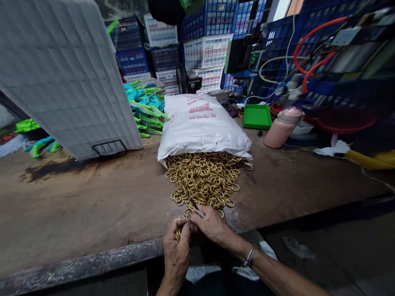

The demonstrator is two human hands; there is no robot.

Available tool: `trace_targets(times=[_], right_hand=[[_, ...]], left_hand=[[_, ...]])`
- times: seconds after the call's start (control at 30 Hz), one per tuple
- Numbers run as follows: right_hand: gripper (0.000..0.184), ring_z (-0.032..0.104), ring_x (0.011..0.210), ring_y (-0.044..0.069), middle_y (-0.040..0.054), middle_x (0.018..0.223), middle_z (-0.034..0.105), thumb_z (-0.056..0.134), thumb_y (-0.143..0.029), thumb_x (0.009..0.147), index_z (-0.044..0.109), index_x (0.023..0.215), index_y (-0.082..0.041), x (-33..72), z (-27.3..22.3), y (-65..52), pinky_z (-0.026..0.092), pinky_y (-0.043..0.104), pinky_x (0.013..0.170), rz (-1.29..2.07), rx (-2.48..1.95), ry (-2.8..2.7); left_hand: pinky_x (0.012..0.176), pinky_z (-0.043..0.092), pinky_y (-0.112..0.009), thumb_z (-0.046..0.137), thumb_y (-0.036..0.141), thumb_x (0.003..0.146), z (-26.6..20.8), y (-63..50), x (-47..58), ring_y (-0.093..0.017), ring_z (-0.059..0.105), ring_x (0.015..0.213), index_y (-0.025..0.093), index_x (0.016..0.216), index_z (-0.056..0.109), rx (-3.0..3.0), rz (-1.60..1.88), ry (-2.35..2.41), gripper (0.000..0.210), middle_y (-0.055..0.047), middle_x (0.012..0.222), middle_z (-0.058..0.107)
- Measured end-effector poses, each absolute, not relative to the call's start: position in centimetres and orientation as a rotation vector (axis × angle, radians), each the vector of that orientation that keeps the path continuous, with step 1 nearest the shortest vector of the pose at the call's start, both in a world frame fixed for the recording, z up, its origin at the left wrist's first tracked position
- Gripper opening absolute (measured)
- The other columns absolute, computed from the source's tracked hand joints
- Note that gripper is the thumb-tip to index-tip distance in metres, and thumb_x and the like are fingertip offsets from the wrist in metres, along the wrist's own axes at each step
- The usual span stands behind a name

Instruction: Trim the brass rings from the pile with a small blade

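My left hand (pixel 176 248) is closed around a few gold rings (pixel 178 234) at the front edge of the workbench. Right beside it, my right hand (pixel 209 223) grips a small hand tool (pixel 198 209) with a dark end and a pale grey part; its exact kind is unclear. The fingertips of both hands come close together, and what lies between them is partly hidden. Just beyond the hands spreads a heap of gold rings (pixel 204 177), spilling from the mouth of a white woven sack (pixel 202 125) with red print.
A tall white ribbed panel (pixel 60 76) stands on the workbench (pixel 86 205) at left. Green and blue plastic hangers (pixel 145 106) lie behind it. To the right are a green tray (pixel 256 116), a pink bottle (pixel 283 126) and a red bowl (pixel 346 120). Stacked crates (pixel 207 51) fill the back.
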State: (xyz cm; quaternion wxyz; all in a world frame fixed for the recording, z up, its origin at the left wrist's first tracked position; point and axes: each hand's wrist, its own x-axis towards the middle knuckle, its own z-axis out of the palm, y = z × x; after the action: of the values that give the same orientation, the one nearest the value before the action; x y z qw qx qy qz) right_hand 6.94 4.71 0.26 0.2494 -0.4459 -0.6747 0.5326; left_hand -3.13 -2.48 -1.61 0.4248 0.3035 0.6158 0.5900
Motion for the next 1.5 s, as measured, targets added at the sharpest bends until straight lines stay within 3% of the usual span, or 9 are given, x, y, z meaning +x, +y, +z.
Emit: trace_targets(times=[0.13, 0.4, 0.53, 0.7, 0.87, 1.17, 1.27, 1.37, 1.5], right_hand=[[0.024, 0.036, 0.051, 0.007, -0.0063, 0.051, 0.040, 0.045, -0.031, 0.076, 0.042, 0.057, -0.017, 7.0, -0.4, 4.6, 0.027, 0.017, 0.046, 1.405, -1.250, -1.843], [0.023, 0.042, 0.052, 0.008, -0.0040, 0.054, 0.049, 0.041, -0.031, 0.080, 0.047, 0.063, -0.017, 7.1, -0.7, 4.5, 0.030, 0.018, 0.048, 1.526, -1.156, -1.846], [0.025, 0.039, 0.051, 0.009, -0.0040, 0.053, 0.046, 0.038, -0.029, 0.081, 0.045, 0.061, -0.017, 7.4, -0.8, 4.6, 0.029, 0.019, 0.048, 1.291, -1.281, -1.952], [0.011, 0.042, 0.055, 0.010, -0.0023, 0.060, 0.052, 0.042, -0.011, 0.071, 0.048, 0.069, -0.019, 8.4, -0.4, 3.8, 0.025, 0.020, 0.052, 0.926, -1.207, -2.442], [0.024, 0.050, 0.063, 0.013, 0.0015, 0.071, 0.059, 0.041, -0.007, 0.065, 0.049, 0.084, -0.019, 8.6, -0.2, 3.3, 0.023, 0.023, 0.056, 0.702, -1.249, -2.617], [0.025, 0.054, 0.068, 0.015, 0.0046, 0.077, 0.062, 0.041, -0.008, 0.068, 0.048, 0.089, -0.018, 8.2, -0.3, 3.2, 0.023, 0.024, 0.056, 0.625, -1.367, -2.701], [0.021, 0.054, 0.067, 0.015, 0.0053, 0.074, 0.061, 0.041, -0.010, 0.070, 0.049, 0.089, -0.017, 9.0, -0.7, 3.8, 0.023, 0.024, 0.056, 0.619, -1.396, -2.687], [0.021, 0.051, 0.062, 0.015, 0.0047, 0.069, 0.059, 0.041, -0.009, 0.068, 0.048, 0.086, -0.016, 9.8, -0.7, 4.5, 0.023, 0.025, 0.055, 0.550, -1.464, -2.630], [0.025, 0.049, 0.059, 0.014, 0.0018, 0.065, 0.056, 0.038, -0.005, 0.063, 0.047, 0.082, -0.018, 9.9, -1.2, 4.5, 0.023, 0.024, 0.055, 0.549, -1.376, -2.568]], left_hand=[[0.035, 0.030, -0.017, 0.060, 0.042, 0.070, -1.2, -2.6, -3.0, -0.006, 0.038, 0.038, 0.017, 0.079, 0.060, 0.725, 1.353, 1.500, 0.026, 0.006, 0.049, 0.049], [0.032, 0.027, -0.014, 0.060, 0.049, 0.067, -0.7, -2.6, -3.1, -0.003, 0.033, 0.035, 0.017, 0.066, 0.049, 0.562, 1.302, 1.254, 0.034, 0.007, 0.051, 0.045], [0.031, 0.028, -0.014, 0.062, 0.050, 0.064, -0.8, -2.6, -3.2, -0.003, 0.036, 0.035, 0.017, 0.070, 0.050, 0.525, 1.314, 1.316, 0.036, 0.006, 0.052, 0.048], [0.032, 0.029, -0.014, 0.060, 0.048, 0.068, -1.1, -2.6, -3.4, -0.004, 0.036, 0.034, 0.018, 0.070, 0.049, 0.584, 1.305, 1.350, 0.032, 0.006, 0.050, 0.049], [0.032, 0.029, -0.014, 0.060, 0.046, 0.067, -0.6, -2.7, -3.3, -0.004, 0.034, 0.031, 0.018, 0.066, 0.048, 0.591, 1.295, 1.442, 0.030, 0.008, 0.042, 0.044], [0.031, 0.028, -0.015, 0.060, 0.040, 0.067, 0.2, -3.1, -3.2, -0.005, 0.033, 0.031, 0.019, 0.061, 0.047, 0.646, 1.288, 1.510, 0.026, 0.008, 0.038, 0.042], [0.033, 0.027, -0.014, 0.058, 0.042, 0.070, 1.3, -4.5, -2.9, -0.004, 0.033, 0.032, 0.018, 0.058, 0.046, 0.696, 1.240, 1.392, 0.030, 0.008, 0.040, 0.041], [0.032, 0.024, -0.015, 0.057, 0.045, 0.071, 2.0, -6.2, -2.5, -0.003, 0.033, 0.031, 0.017, 0.066, 0.051, 0.729, 1.093, 1.168, 0.029, 0.004, 0.047, 0.051], [0.029, 0.020, -0.014, 0.059, 0.040, 0.071, 0.1, -7.2, -2.4, -0.003, 0.032, 0.031, 0.018, 0.068, 0.049, 0.508, 0.937, 1.031, 0.024, 0.004, 0.049, 0.051]])
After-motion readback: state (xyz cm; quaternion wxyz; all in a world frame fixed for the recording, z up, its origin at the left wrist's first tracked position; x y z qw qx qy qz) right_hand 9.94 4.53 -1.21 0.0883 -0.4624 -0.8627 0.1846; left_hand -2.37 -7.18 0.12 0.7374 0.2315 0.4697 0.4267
